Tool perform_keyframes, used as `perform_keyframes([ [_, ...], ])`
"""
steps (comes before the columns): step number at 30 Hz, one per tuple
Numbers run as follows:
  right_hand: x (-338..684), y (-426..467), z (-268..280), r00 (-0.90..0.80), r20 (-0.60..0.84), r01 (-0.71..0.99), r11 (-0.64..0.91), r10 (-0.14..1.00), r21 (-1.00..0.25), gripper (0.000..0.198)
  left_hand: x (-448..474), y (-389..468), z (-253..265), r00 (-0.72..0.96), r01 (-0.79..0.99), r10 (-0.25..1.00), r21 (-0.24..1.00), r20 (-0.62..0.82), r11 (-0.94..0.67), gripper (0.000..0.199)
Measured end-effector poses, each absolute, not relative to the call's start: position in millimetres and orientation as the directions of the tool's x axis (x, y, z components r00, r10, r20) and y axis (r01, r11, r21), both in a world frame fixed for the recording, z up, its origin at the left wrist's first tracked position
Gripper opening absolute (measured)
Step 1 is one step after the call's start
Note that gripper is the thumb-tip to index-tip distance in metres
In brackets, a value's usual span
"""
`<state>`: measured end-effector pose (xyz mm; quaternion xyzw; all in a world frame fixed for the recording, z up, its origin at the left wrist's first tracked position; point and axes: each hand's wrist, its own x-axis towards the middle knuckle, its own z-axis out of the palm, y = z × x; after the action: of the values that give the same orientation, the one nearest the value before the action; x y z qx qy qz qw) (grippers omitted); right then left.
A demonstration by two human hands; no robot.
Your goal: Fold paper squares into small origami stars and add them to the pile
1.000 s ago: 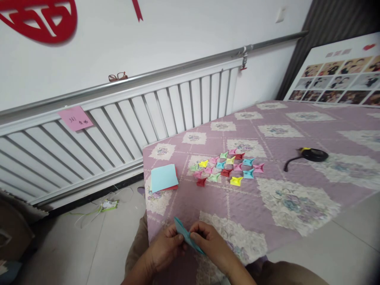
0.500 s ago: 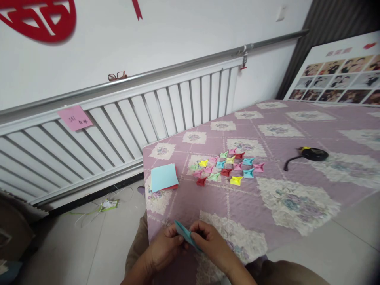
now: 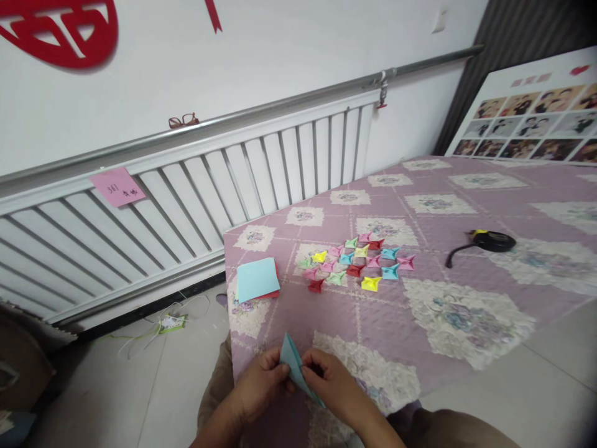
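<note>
A partly folded light-blue paper (image 3: 291, 361) is between my hands, above the near edge of the table, with one pointed corner upward. My left hand (image 3: 262, 382) pinches its left side between thumb and fingers. On the right side, my right hand (image 3: 330, 379) is closed on the same paper, covering part of it. Farther back lie several small folded paper pieces (image 3: 371, 284) in pink, red, yellow, green and blue, set out in slanting rows. To their left rests a stack of square paper sheets (image 3: 257, 279), light blue on top with red beneath.
A purple floral tablecloth (image 3: 448, 274) covers the table. On its right lies a black object with a strap (image 3: 495, 241). Behind the table runs a white radiator (image 3: 261, 174) bearing a pink note (image 3: 117, 186); glasses (image 3: 183, 121) sit above. A photo board (image 3: 532, 118) leans at the back right.
The blue paper has turned more upright between my hands, showing more of its pointed face. Both hands stay almost in place. The pieces on the table have not moved.
</note>
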<state>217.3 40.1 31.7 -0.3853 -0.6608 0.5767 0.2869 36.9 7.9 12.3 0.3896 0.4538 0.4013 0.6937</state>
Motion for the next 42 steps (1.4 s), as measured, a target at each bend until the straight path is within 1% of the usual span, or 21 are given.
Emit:
perform_keyframes([
  [3, 216.0, 39.2, 27.7, -0.535, -0.073, 0.128, -0.005, 0.842, -0.992, 0.016, 38.1, 8.4, 10.5, 0.262, -0.296, 0.926, 0.891, -0.271, 0.344, 0.032],
  [9, 209.7, 40.4, 19.2, -0.509, -0.054, 0.062, -0.026, 0.859, -0.998, 0.014, 39.1, 10.2, 12.0, 0.195, -0.330, 0.919, 0.859, -0.343, 0.391, 0.034],
  [13, 205.8, 42.2, 15.1, -0.431, -0.034, 0.006, -0.035, 0.902, -0.999, 0.012, 39.9, 11.7, 12.7, 0.139, -0.375, 0.918, 0.838, -0.372, 0.397, 0.036],
  [16, 205.2, 42.4, 13.2, -0.380, -0.011, 0.078, 0.021, 0.925, -0.997, 0.009, 40.9, 12.1, 14.7, 0.104, -0.404, 0.900, 0.809, -0.424, 0.427, 0.039],
  [19, 206.4, 41.6, 14.2, -0.402, 0.029, 0.148, 0.096, 0.915, -0.984, 0.007, 41.5, 12.3, 17.1, 0.080, -0.429, 0.891, 0.791, -0.447, 0.436, 0.042],
  [22, 208.0, 40.6, 18.0, -0.426, 0.048, 0.161, 0.128, 0.904, -0.979, 0.006, 41.4, 12.0, 17.4, 0.068, -0.441, 0.886, 0.783, -0.458, 0.439, 0.044],
  [25, 209.9, 40.2, 23.1, -0.456, 0.096, 0.175, 0.194, 0.885, -0.965, 0.012, 41.7, 11.3, 16.3, 0.054, -0.454, 0.887, 0.780, -0.458, 0.431, 0.045],
  [28, 212.9, 40.2, 28.4, -0.514, 0.159, 0.195, 0.295, 0.843, -0.936, 0.020, 43.1, 11.0, 16.4, 0.036, -0.447, 0.889, 0.788, -0.457, 0.424, 0.044],
  [30, 215.5, 40.3, 31.3, -0.553, 0.172, 0.214, 0.338, 0.815, -0.917, 0.022, 44.1, 11.6, 17.3, 0.022, -0.435, 0.889, 0.796, -0.457, 0.420, 0.044],
  [35, 220.3, 40.0, 33.5, -0.637, 0.139, 0.214, 0.347, 0.758, -0.913, 0.028, 45.3, 14.4, 18.5, -0.014, -0.432, 0.875, 0.792, -0.484, 0.432, 0.046],
  [37, 220.2, 39.4, 33.1, -0.646, 0.115, 0.234, 0.338, 0.755, -0.912, 0.030, 45.7, 14.8, 18.2, -0.026, -0.428, 0.871, 0.793, -0.491, 0.434, 0.046],
  [40, 219.3, 38.8, 33.5, -0.636, 0.122, 0.253, 0.355, 0.762, -0.900, 0.026, 46.3, 14.5, 18.4, -0.032, -0.356, 0.868, 0.818, -0.495, 0.453, 0.044],
  [42, 219.3, 39.1, 34.5, -0.642, 0.144, 0.249, 0.382, 0.753, -0.890, 0.024, 46.7, 14.7, 20.0, -0.016, -0.239, 0.875, 0.852, -0.483, 0.466, 0.041],
])
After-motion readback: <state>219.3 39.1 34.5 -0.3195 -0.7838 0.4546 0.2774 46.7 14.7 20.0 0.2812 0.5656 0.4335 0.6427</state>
